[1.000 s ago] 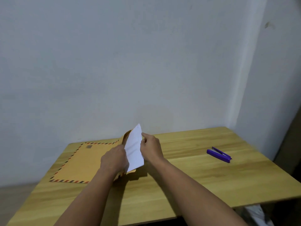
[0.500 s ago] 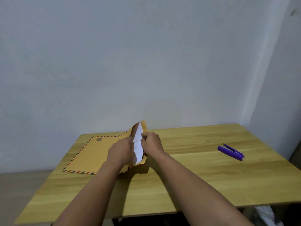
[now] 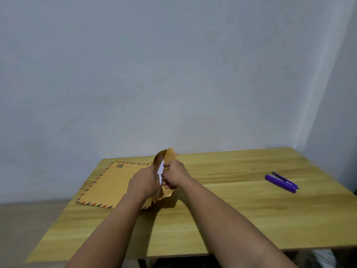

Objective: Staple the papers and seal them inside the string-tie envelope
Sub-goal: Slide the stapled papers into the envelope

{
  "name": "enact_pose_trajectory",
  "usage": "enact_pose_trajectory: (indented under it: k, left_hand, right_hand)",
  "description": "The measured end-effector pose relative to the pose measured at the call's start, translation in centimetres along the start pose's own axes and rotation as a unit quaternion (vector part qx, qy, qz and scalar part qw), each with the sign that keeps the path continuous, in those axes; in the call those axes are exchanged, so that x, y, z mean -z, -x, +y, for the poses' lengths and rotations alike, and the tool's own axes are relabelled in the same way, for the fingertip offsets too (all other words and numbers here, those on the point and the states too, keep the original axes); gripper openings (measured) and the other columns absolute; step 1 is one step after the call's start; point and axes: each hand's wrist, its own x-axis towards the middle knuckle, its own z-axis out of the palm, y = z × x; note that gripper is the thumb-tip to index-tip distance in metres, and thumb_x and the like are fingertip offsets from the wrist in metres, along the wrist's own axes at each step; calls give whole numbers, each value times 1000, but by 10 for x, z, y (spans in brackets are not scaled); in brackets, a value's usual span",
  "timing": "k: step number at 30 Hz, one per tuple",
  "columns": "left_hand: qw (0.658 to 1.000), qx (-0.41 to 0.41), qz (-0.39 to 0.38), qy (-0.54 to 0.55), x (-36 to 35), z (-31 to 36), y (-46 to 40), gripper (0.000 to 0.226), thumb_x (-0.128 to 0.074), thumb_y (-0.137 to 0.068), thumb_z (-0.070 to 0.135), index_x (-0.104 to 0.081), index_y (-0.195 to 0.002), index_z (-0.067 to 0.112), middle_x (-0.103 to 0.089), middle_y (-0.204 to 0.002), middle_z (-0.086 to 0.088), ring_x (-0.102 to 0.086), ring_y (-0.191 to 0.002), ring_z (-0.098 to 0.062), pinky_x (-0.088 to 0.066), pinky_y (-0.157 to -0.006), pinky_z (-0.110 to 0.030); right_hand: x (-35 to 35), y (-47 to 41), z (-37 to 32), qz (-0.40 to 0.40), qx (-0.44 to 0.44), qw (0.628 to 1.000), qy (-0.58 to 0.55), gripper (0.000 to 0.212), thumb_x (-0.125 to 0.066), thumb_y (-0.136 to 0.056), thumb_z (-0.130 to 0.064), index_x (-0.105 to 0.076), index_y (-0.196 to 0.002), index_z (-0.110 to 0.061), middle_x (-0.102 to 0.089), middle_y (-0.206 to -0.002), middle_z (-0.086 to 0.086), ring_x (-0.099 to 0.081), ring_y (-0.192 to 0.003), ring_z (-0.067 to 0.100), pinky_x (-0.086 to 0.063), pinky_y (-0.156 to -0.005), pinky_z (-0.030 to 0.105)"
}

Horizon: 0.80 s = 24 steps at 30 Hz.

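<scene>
While the pale wall point(image 3: 173, 74) fills most of what you can see, the wooden table point(image 3: 222, 209) in front of it is where everything's happening. Lying flat on its left side is a big kraft envelope point(image 3: 112, 182) with that red-and-blue airmail striping round the edge, mouth end pointing right and lifted up off the wood, flap point(image 3: 170, 153) curling upward at the back. Both forearms reach in from the bottom. Left hand point(image 3: 144, 183) is clamped on the near lip of the mouth, fingers curled around it, propping it open. Right hand point(image 3: 174, 176) sits just across from it, fingertips pinched together on the white papers point(image 3: 160, 171), which are standing on edge in the gap between the two hands, mostly down inside the envelope with only a thin sliver showing. Can't tell whether there's a staple in them from here. Way over on the right, well apart from all this, a purple stapler point(image 3: 281, 182) lies on the table on its own.
</scene>
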Motion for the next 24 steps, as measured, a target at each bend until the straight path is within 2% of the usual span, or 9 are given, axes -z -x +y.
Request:
enact_pose_trajectory:
  k: [3,5,7,10,13,15,18,20,24]
  left_hand:
    - [999,19,-26,-22,-4,7,-1,34,-48,-98,27,-52,-131,19,-70,-95,-5,-66,-82,-25,-60,-74,-42]
    - [998,31,-39,-33,-4,15,-1,36,-47,-97,25,-52,-132,18,-70,-96,-6,-66,-86,-28,-58,-75,-41]
    - [998,27,-38,-47,-3,24,0,37,-46,-95,23,-52,-131,15,-69,-90,-5,-65,-80,-27,-57,-71,-40]
    - [998,11,-40,-41,4,40,5,39,-43,-98,28,-53,-133,14,-69,-91,-5,-65,-73,-24,-59,-68,-41]
    - [997,-8,-71,41,16,53,16,54,-41,-102,46,-35,-154,31,-67,-124,-6,-70,-71,-19,-61,-66,-35]
    - [995,-15,-76,58,20,54,20,70,-40,-98,62,-15,-159,38,-61,-137,-5,-72,-94,-23,-59,-80,-38]
    - [997,-24,-56,49,19,45,15,74,-48,-95,60,-20,-159,34,-54,-147,0,-55,-129,-25,-50,-97,-40]
    - [997,-34,-57,26,14,41,8,74,-56,-92,54,-26,-156,33,-52,-148,3,-52,-132,-21,-49,-97,-39]
    - [995,-49,-83,-17,-19,34,-5,91,-63,-85,60,-17,-158,32,-38,-157,-1,-45,-137,-26,-49,-102,-44]
  right_hand:
    - [14,11,7,96,36,992,67,47,-59,-98,-10,-59,-144,-20,-77,-106,13,-75,-81,28,-64,-70,38]
    - [25,23,16,169,44,976,133,47,-62,-96,-24,-59,-144,-21,-68,-133,6,-68,-114,28,-59,-91,39]
    - [32,31,28,178,15,976,122,60,-67,-93,-36,-50,-148,-20,-61,-140,5,-61,-126,30,-52,-91,37]
    - [35,43,40,89,-10,996,16,52,-70,-90,-19,-57,-140,-18,-68,-129,9,-68,-114,34,-59,-88,45]
    - [47,55,45,27,-14,998,-57,33,-60,-88,1,-71,-106,-25,-76,-107,11,-74,-100,35,-62,-82,59]
    - [74,68,36,-10,-12,1000,5,29,-61,-94,-2,-68,-117,-19,-72,-107,7,-71,-98,28,-61,-67,45]
    - [124,72,23,-23,-4,987,156,33,-56,-93,2,-69,-118,-16,-67,-93,8,-65,-82,28,-50,-53,28]
    - [147,65,17,12,11,978,209,32,-57,-89,2,-74,-112,-11,-69,-89,9,-65,-78,27,-51,-58,26]
    - [150,32,0,62,74,940,326,32,-64,-89,-8,-77,-115,-21,-70,-107,0,-66,-99,24,-54,-78,33]
